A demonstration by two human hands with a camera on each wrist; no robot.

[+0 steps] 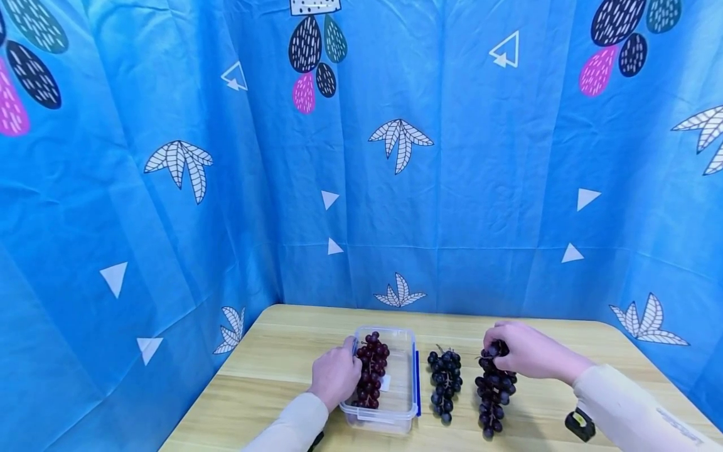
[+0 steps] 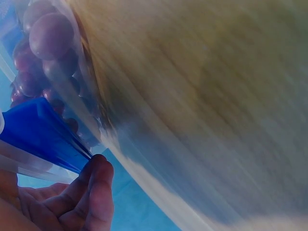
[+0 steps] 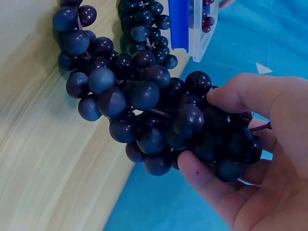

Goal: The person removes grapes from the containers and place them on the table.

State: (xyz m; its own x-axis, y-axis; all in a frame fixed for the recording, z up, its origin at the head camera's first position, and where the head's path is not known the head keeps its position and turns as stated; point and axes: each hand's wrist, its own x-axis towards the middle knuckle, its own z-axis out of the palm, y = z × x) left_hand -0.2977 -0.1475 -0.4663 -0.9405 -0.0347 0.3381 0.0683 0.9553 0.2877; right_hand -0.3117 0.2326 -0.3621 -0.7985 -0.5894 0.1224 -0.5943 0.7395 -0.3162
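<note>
Over on the right, the right hand has thumb and fingers curled round the far, stem end of a dark grape bunch, its body trailing towards the near edge; whether the low tip touches the table, I can't tell. Just left of it lies a 2nd dark bunch, then the clear container, with 1 red bunch inside along its left wall. And the left hand grips that wall, fingertips at the left blue flap!

Here's the danger: only the top grapes are held, so a loose pinch could let the bunch slip, and a hard squeeze could pull grapes off. Any low swing leftward might snag the 2nd dark bunch or the right blue flap. A tug from the left hand could tilt the container, too.
</note>
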